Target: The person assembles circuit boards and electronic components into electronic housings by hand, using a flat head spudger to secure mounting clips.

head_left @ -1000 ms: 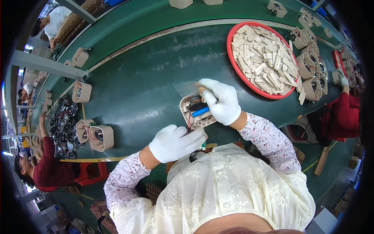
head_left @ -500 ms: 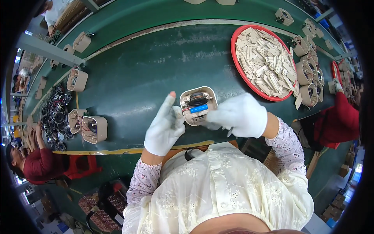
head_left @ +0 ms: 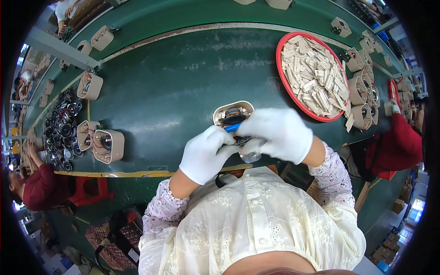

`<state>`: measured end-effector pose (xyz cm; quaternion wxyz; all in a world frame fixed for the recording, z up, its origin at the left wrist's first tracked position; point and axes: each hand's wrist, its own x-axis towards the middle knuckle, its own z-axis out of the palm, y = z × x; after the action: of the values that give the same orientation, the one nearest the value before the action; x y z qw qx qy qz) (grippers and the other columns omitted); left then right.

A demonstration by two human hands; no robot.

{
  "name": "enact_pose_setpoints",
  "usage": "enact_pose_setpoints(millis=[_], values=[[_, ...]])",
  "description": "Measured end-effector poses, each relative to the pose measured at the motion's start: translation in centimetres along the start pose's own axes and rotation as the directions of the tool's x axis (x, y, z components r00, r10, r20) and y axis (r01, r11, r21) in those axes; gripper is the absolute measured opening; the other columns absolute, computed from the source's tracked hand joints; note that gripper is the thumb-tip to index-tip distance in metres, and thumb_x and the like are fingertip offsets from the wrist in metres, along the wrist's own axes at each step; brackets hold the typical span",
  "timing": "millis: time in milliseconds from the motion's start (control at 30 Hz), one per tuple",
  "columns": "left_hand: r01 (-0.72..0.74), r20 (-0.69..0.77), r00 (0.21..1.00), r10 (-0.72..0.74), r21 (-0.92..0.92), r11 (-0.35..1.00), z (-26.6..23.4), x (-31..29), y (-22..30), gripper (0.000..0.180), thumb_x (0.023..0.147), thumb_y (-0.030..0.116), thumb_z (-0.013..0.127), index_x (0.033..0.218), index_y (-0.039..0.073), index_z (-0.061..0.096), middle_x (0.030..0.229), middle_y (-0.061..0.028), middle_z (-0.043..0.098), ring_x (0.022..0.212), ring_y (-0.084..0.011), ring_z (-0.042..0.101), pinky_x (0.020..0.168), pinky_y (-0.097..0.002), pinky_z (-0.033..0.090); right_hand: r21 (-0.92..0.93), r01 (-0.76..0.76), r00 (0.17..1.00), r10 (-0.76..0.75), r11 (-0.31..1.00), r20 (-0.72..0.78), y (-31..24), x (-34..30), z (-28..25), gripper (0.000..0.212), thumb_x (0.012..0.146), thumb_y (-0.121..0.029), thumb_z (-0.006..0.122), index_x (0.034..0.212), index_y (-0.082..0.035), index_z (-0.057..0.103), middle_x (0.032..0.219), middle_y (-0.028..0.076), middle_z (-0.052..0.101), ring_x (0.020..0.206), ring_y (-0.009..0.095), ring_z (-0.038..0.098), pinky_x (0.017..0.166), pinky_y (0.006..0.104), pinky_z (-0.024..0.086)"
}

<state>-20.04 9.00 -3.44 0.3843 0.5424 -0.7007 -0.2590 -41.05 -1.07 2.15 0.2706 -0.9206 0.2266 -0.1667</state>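
A cream rounded-square casing (head_left: 247,105) stands on the green table in front of me, with a dark round speaker (head_left: 233,120) and a blue cylindrical battery (head_left: 232,127) inside. Both my hands wear white gloves and meet over its near edge. My left hand (head_left: 201,153) is closed, fingertips pinched beside a small dark part (head_left: 242,140). My right hand (head_left: 280,135) is closed too and covers the casing's right side; its fingertips are partly blurred. Below those fingertips shows a shiny, see-through rounded thing (head_left: 250,157) whose kind I cannot make out.
A red round tray (head_left: 280,68) heaped with cream plastic strips is at the right. Several cream casings (head_left: 362,117) stand beyond it; others (head_left: 109,146) are at the left beside piled black speakers (head_left: 66,133). Co-workers in red sit on both sides. A belt (head_left: 192,23) runs behind.
My left hand has come in from the casing's left side, its spread fingers now pinched at the near edge. My right hand has shifted slightly left. The casing's near part is now covered.
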Motion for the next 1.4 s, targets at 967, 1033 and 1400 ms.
enact_pose_setpoints(millis=[967, 1033, 1400], values=[[-0.451, 0.279, 0.887, 0.368, 0.351, 0.821, -1.2, 0.5, -1.2, 0.031, 0.081, 0.014, 0.063, 0.112, 0.014, 0.067, 0.103, 0.0005, 0.063, 0.083, -0.0186, 0.063, 0.067, -0.0315, 0.054, -0.307, 0.027, 0.992, 0.013, 0.951, 0.127, -0.5, -1.1, 2.3, 0.008, 0.084, -0.015, 0.066, 0.088, -0.01, 0.07, 0.086, 0.007, 0.061, 0.077, 0.025, 0.067, 0.063, 0.0367, 0.056], [-0.475, 0.316, 0.874, 0.369, 0.397, 0.785, -1.7, 1.3, -0.9, 0.031, 0.081, 0.013, 0.063, 0.112, 0.015, 0.067, 0.104, 0.0013, 0.063, 0.084, -0.0178, 0.063, 0.067, -0.0317, 0.054, -0.222, 0.032, 0.994, -0.008, 0.974, 0.106, 0.0, -0.7, 2.3, 0.008, 0.083, -0.015, 0.068, 0.088, -0.01, 0.069, 0.085, 0.008, 0.062, 0.08, 0.026, 0.067, 0.065, 0.0378, 0.057], [0.164, 0.269, 0.96, -0.073, -0.334, 0.928, 0.2, 0.2, -3.2, 0.068, 0.076, -0.001, 0.081, 0.136, 0.009, 0.052, 0.103, -0.0119, 0.066, 0.086, -0.0264, 0.067, 0.076, -0.0349, 0.055, -0.283, 0.139, 0.986, -0.107, 0.949, 0.128, 0.9, -1.6, 3.5, 0.005, 0.079, -0.014, 0.066, 0.081, -0.013, 0.07, 0.085, 0.004, 0.063, 0.086, 0.022, 0.066, 0.067, 0.034, 0.057]])
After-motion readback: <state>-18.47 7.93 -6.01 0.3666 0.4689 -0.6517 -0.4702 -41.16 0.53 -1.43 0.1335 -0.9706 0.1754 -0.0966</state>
